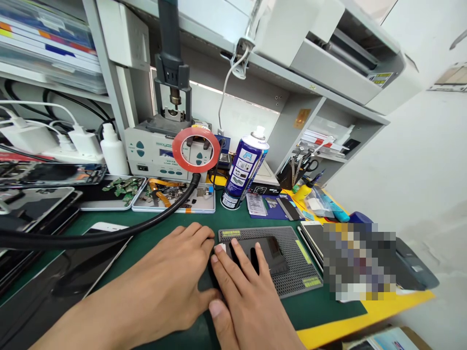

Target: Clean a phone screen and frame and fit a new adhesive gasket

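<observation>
A black smartphone [275, 253] lies on a grey perforated mat [299, 274]. Over the phone rests my right hand [248, 291], its fingers stretched out and spread, with the fingertips on or just above the dark surface. Close by on the left is my left hand [182, 272], fingers curled down at the mat's left edge and thumb against the right hand's side. What those curled fingers hold, if anything, is hidden. A small white piece [221, 248] shows at the right hand's fingertips, by the phone's left end.
Behind the mat stands a blue spray can [242, 170]. A black hose [156, 218] crosses the left side above a large dark screen [65, 277]. A tray of small parts [175, 197] sits before the soldering station [153, 150]. More phones [314, 238] lie right of the mat.
</observation>
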Motion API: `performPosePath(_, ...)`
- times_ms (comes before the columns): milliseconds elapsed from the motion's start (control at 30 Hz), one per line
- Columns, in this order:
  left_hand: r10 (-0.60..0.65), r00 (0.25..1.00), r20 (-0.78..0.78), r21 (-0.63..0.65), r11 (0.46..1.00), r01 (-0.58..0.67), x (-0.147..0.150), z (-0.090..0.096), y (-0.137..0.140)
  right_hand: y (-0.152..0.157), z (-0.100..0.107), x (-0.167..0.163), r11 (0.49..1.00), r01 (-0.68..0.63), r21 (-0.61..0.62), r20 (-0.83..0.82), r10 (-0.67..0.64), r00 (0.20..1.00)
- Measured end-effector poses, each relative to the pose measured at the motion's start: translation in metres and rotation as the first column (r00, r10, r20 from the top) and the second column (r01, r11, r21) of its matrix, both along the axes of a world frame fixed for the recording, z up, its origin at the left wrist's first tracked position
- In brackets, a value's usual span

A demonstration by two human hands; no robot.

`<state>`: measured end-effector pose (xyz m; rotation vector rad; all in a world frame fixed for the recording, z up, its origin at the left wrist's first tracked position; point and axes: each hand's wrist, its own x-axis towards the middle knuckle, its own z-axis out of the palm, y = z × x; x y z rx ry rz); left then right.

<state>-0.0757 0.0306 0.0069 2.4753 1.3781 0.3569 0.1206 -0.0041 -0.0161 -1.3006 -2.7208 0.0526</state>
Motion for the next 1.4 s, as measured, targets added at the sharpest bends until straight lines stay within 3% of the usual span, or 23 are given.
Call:
performPosePath(167, 0.004, 1.0, -0.013, -0.006, 1.0, -0.004, 0.0, -0.001, 0.002, -0.01, -0.025, 0.002, 0.968, 0.0, 0.251, -0.074, 0.02, 0.997)
performPosePath(233, -0.001, 1.0, -0.008, 0.007, 1.0, 0.001, 0.0, 0.0, 0.002, -0.014, -0.03, 0.001, 0.954, 0.022, 0.298, -0.105, 0.009, 0.994)
performPosePath(600, -0.06, 0.997, -0.051, 0.049, 0.997, 0.062, -0.003, -0.008, 0.01, -0.023, -0.028, 0.003, 0.942, 0.08, 0.325, -0.132, -0.038, 0.99)
performPosePath(833, -0.037, 0.997, -0.062, 0.087, 0.995, 0.043, -0.006, -0.014, 0.012, -0.024, -0.036, 0.024, 0.925, 0.152, 0.349, -0.212, -0.08, 0.974)
performPosePath(1100, 0.005, 0.998, -0.068, 0.142, 0.99, 0.005, -0.004, -0.023, 0.013, -0.027, -0.015, 0.074, 0.961, 0.23, 0.151, -0.032, -0.227, 0.973)
performPosePath(1233, 0.009, 0.998, -0.061, 0.147, 0.989, 0.0, -0.006, -0.024, 0.012, -0.03, -0.013, 0.093, 0.918, 0.386, 0.089, -0.091, -0.379, 0.921)
performPosePath(1400, 0.022, 0.998, -0.059, 0.154, 0.988, -0.013, -0.006, -0.024, 0.011, -0.03, -0.018, 0.1, 0.912, 0.408, 0.038, -0.153, -0.399, 0.904)
